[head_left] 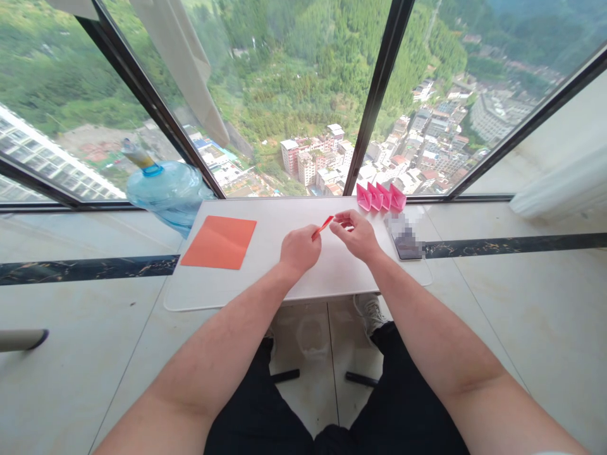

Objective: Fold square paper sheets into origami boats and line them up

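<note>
My left hand (300, 248) and my right hand (355, 234) meet over the middle of a small white table (265, 284). Both are closed in a pinch on a narrow folded strip of red paper (323, 225), held a little above the tabletop. The left pinches its lower end, the right its upper end. A stack of orange-red square paper sheets (220, 241) lies flat on the table to the left of my left hand. Several pink folded paper pieces (380, 196) stand in a row at the table's far edge, just beyond my right hand.
A phone (406, 237) lies on the table's right side, close to my right wrist. A large blue water jug (165, 191) rests on the floor by the table's far left corner. Floor-to-ceiling windows run behind the table. My legs and one shoe show beneath it.
</note>
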`<move>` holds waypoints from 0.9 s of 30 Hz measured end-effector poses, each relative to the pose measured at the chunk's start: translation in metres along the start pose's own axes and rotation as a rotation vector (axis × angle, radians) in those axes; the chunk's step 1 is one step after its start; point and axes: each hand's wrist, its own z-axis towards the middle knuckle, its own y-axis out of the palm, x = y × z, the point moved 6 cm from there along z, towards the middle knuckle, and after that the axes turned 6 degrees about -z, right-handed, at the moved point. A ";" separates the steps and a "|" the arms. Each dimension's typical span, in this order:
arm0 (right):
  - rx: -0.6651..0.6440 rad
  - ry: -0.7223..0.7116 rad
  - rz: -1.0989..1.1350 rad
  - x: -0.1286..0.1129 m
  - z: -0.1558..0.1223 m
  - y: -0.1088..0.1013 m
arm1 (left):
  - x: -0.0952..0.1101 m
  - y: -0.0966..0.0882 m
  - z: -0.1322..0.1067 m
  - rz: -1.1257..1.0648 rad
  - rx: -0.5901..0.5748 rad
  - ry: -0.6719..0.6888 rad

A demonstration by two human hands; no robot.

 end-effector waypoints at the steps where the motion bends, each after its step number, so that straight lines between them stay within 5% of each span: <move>1: 0.001 0.014 0.099 0.002 0.002 0.000 | -0.004 -0.003 0.003 -0.157 0.043 -0.057; 6: -0.151 0.120 0.311 0.004 0.002 0.015 | -0.019 0.003 0.006 -1.014 0.134 -0.322; 9: -0.183 0.183 0.335 0.003 -0.002 0.018 | -0.017 0.012 0.003 -1.251 0.074 -0.382; 16: -0.315 0.227 0.201 0.008 -0.004 0.013 | -0.033 -0.004 0.011 -1.108 0.004 -0.410; 21: -0.322 0.205 0.173 0.007 -0.004 0.010 | -0.040 -0.013 0.015 -0.949 -0.172 -0.404; 27: -0.183 0.191 0.324 0.009 0.004 0.004 | -0.040 -0.019 0.015 -0.894 -0.038 -0.334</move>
